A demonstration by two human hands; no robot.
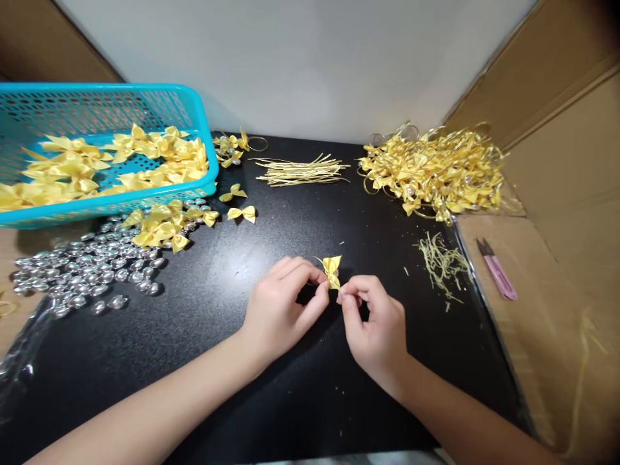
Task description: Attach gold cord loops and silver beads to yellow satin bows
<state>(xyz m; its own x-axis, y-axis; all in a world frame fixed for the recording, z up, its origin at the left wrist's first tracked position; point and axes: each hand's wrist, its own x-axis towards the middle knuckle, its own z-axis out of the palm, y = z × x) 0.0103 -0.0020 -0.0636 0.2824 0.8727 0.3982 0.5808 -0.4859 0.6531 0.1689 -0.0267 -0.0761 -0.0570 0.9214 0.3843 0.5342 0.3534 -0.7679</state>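
A yellow ribbon bow (332,270) is held just above the middle of the black tabletop (290,400). My left hand (289,303) pinches its left side between thumb and forefinger. From the right, my right hand (372,320) is closed, thumb against forefinger, at the lower right edge of the bow. What lies between those right fingertips is too small to make out. Beyond the hands is a bundle of gold cords (303,172). To the left lie loose yellow bows (162,226) and a spread of shiny silver beads (101,265).
A turquoise basket (206,148) with yellow bows stands at the back left. Gold-corded bows (436,168) are heaped at the back right, near short cord scraps (443,265). Pink-handled snips (498,271) lie on cardboard at the right. A pale wall (310,71) rises behind.
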